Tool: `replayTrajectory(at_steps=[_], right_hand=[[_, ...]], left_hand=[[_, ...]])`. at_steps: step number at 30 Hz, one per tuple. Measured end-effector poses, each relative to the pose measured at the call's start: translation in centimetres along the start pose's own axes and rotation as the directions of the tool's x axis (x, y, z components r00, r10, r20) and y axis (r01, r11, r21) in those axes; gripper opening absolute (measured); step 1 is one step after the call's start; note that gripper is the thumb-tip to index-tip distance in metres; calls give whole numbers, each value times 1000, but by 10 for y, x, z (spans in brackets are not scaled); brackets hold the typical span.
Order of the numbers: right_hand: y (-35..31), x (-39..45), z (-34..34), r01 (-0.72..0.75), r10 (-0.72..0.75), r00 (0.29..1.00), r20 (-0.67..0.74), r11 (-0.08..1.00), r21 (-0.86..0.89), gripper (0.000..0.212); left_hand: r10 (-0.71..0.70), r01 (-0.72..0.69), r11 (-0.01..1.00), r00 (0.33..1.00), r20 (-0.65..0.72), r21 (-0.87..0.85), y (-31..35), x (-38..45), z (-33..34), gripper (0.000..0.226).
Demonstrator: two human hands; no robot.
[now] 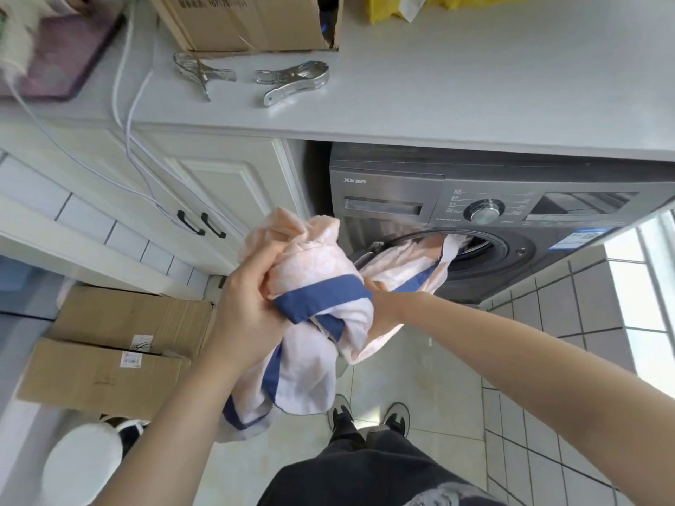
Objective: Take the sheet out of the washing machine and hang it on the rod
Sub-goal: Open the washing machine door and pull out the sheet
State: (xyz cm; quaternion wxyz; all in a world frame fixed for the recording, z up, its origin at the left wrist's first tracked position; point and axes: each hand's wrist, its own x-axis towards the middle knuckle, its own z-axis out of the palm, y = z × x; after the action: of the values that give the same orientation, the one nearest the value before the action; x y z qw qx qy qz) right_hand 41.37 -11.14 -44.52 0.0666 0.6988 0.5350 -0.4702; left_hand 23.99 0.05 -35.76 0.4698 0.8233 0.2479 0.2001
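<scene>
Head view — I am seeing the left hand (248, 304) gripping the bunched sheet (310, 272); the right hand (380, 297), at its 3 o'clock, is grasping it too — its tail trailing into the washing machine (511, 199) drum.

Left hand (248, 308): fingers curled, grip closed on bunched sheet (310, 272). Right hand (383, 304): forearm extended, fingers hidden behind cloth.
</scene>
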Motion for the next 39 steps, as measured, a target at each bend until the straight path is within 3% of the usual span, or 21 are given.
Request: replayTrajectory(at_steps=[5, 10, 13, 16, 18, 20, 22, 26, 29, 32, 34, 35, 37, 39], right_hand=[[-4, 16, 19, 111, -110, 994, -19, 980, 166, 105], [13, 23, 31, -12, -16, 996, 86, 950, 312, 91], [31, 3, 29, -85, 72, 996, 52, 943, 323, 67], [68, -17, 26, -202, 214, 977, -18, 944, 259, 64], [94, -30, 20, -293, 330, 939, -91, 913, 285, 65], [112, -43, 12, -426, 507, 829, -236, 846, 321, 75], [111, -57, 2, -503, 535, 723, -437, 841, 198, 71], [66, -77, -12, -335, 299, 660, -689, 938, 86, 44], [30, -84, -17, -163, 113, 673, -731, 987, 3, 41], [5, -83, -18, -47, 52, 698, -715, 999, 27, 41], [-4, -84, -16, 41, 0, 677, -736, 998, 38, 35], [-6, -87, -14, 90, -22, 664, -747, 995, 50, 34], [-6, -96, -9, 172, -29, 666, -745, 978, 116, 44], [-1, -105, -4, 231, -17, 712, -702, 950, 210, 59]], left_hand=[[-137, 125, 989, 978, -157, -79, -1, -3, -13, 47], [-255, 272, 962, 904, -343, -1, -29, 2, -19, 41], [-329, 345, 938, 892, -309, -3, -51, 7, -23, 47], [-354, 365, 931, 909, -220, 10, -64, 5, -32, 65], [-353, 364, 930, 918, -179, 36, -67, 1, -42, 76], [-338, 349, 934, 933, -127, 78, -63, 0, -48, 81], [-311, 315, 935, 949, -49, 161, -52, 2, -42, 87], [-214, 150, 926, 964, 155, 346, -14, 8, 1, 107], [-148, 16, 895, 953, 263, 446, 6, 10, 37, 125], [-99, -33, 901, 955, 279, 433, 20, 10, 67, 136], [-82, -27, 918, 963, 255, 395, 22, 9, 80, 119], [-56, -34, 919, 975, 215, 394, 19, 9, 82, 98], [27, -94, 878, 989, 146, 469, 15, 9, 81, 59], [145, -200, 815, 979, 142, 543, 12, 7, 76, 48]])
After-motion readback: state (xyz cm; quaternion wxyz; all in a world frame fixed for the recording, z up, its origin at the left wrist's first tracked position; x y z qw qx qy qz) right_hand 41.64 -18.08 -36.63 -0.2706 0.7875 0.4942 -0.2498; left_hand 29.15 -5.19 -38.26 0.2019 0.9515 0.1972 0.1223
